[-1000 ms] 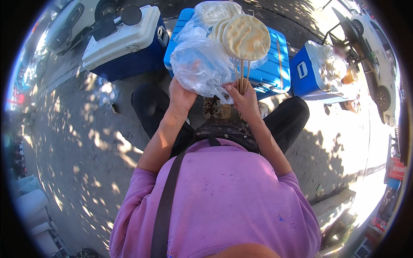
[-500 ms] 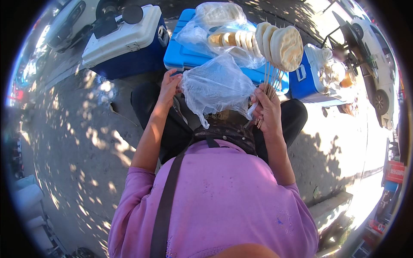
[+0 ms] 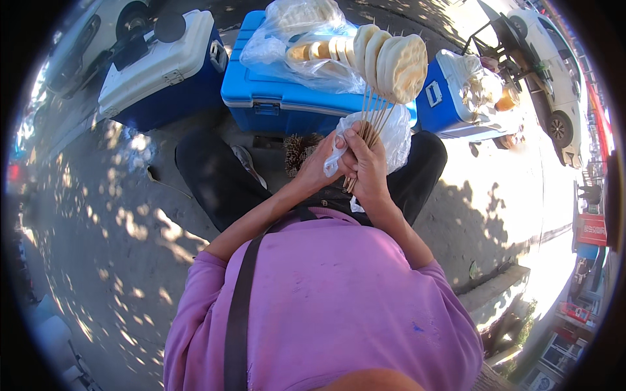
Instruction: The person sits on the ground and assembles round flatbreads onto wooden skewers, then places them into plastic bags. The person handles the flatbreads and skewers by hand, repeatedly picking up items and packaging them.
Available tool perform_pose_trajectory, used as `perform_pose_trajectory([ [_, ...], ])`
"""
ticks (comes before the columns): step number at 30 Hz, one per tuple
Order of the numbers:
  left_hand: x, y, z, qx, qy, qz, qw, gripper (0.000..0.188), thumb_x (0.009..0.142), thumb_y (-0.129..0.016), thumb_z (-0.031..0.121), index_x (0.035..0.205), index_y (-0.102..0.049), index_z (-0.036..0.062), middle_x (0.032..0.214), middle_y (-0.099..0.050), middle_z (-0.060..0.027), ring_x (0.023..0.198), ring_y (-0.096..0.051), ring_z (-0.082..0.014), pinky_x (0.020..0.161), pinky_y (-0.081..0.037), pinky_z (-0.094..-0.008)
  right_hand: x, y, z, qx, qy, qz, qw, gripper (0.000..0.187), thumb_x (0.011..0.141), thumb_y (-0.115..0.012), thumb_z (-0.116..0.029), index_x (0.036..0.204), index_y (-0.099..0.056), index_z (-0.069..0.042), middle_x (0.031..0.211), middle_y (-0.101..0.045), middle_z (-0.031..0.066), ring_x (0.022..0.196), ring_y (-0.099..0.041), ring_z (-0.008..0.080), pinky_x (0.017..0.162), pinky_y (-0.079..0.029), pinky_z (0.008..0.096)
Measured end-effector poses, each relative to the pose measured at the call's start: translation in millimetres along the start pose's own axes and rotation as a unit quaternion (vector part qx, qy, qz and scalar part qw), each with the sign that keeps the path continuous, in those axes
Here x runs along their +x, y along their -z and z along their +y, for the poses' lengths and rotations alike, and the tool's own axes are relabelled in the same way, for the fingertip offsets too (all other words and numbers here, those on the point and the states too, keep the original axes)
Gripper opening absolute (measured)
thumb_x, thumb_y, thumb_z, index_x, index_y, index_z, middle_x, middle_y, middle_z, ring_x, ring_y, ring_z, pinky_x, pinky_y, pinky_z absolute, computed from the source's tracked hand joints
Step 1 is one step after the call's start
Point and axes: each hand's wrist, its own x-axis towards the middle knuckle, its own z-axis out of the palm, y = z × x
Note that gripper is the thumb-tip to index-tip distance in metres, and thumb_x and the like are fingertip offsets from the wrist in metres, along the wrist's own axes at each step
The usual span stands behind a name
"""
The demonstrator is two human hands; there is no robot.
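Several round, pale flatbreads (image 3: pixel 407 68) are threaded on thin wooden skewers (image 3: pixel 378 117). My right hand (image 3: pixel 370 163) is closed around the lower part of these skewers, so the breads stand up above it, tilted a little to the right. A thin clear plastic bag (image 3: pixel 396 137) is bunched behind and around the skewers at that hand. My left hand (image 3: pixel 319 163) meets the right one, its fingers closed on a gathered edge of the bag; its fingertips are partly hidden by the plastic and the right hand.
Beyond my hands stands a bright blue cooler box (image 3: pixel 241 107), with more flatbreads (image 3: pixel 326 51) in clear plastic on its lid. Blue-and-white coolers stand left (image 3: pixel 163 98) and right (image 3: pixel 447 91). A bundle of thin sticks (image 3: pixel 298 153) sits between my knees.
The bag, spread wide between both hands before, is now gathered around the skewers. My left hand has moved right to meet my right hand. The view has shifted slightly.
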Motion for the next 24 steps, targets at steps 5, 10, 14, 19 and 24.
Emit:
perform_pose_trajectory([
  [5, 9.3, -18.9, -79.2, 0.07, -0.023, -0.069, 0.995, 0.038, 0.084, -0.062, 0.02, 0.116, -0.048, 0.0058, 0.101, -0.058, -0.007, 0.09, -0.058, -0.0165, 0.078, -0.049, -0.0309, -3.5, -6.5, -2.2, 0.049, 0.01, 0.013, 0.999, 0.01, 0.093, -0.056, -0.012, 0.099, -0.049, -0.011, 0.079, -0.057, 0.0071, 0.041, -0.032, 0.0023, 0.035, -0.024, 0.0169],
  [10, 11.4, -5.0, -92.5, -0.014, 0.106, -0.104, 0.989, 0.032, 0.086, -0.06, 0.015, 0.114, -0.05, 0.0055, 0.101, -0.06, -0.0057, 0.089, -0.06, -0.0159, 0.077, -0.051, -0.0298, 1.9, -9.3, -7.3, 0.059, 0.012, -0.008, 0.998, 0.011, 0.093, -0.057, -0.014, 0.095, -0.047, -0.011, 0.076, -0.057, 0.0068, 0.041, -0.038, 0.0024, 0.034, -0.026, 0.0175],
  [14, -1.1, 14.6, -91.5, -0.18, 0.261, -0.061, 0.946, 0.027, 0.087, -0.059, 0.012, 0.113, -0.051, 0.0053, 0.101, -0.061, -0.0046, 0.089, -0.061, -0.0155, 0.077, -0.052, -0.0289, -5.8, 0.0, -22.0, 0.071, 0.045, 0.011, 0.996, 0.012, 0.092, -0.058, -0.015, 0.095, -0.046, -0.011, 0.074, -0.055, 0.0055, 0.041, -0.035, 0.0027, 0.034, -0.026, 0.0174],
  [19, 5.3, 65.6, -73.9, -0.392, 0.167, 0.084, 0.901, 0.024, 0.092, -0.055, 0.013, 0.115, -0.052, 0.0042, 0.108, -0.062, -0.0099, 0.093, -0.063, -0.0205, 0.079, -0.054, -0.033, -15.5, 14.0, -49.2, 0.007, 0.057, 0.096, 0.994, 0.014, 0.091, -0.059, -0.018, 0.094, -0.047, -0.011, 0.071, -0.05, 0.0031, 0.042, -0.031, 0.0019, 0.036, -0.025, 0.0174],
  [24, 4.0, 121.0, -68.8, -0.536, 0.077, 0.15, 0.827, 0.027, 0.096, -0.046, 0.017, 0.121, -0.049, 0.0055, 0.123, -0.056, -0.012, 0.111, -0.056, -0.0272, 0.093, -0.047, -0.0421, -6.9, 32.8, -45.3, -0.019, 0.066, 0.122, 0.99, 0.013, 0.091, -0.06, -0.016, 0.092, -0.048, -0.012, 0.068, -0.049, -0.0001, 0.042, -0.033, 0.0027, 0.036, -0.025, 0.0181],
])
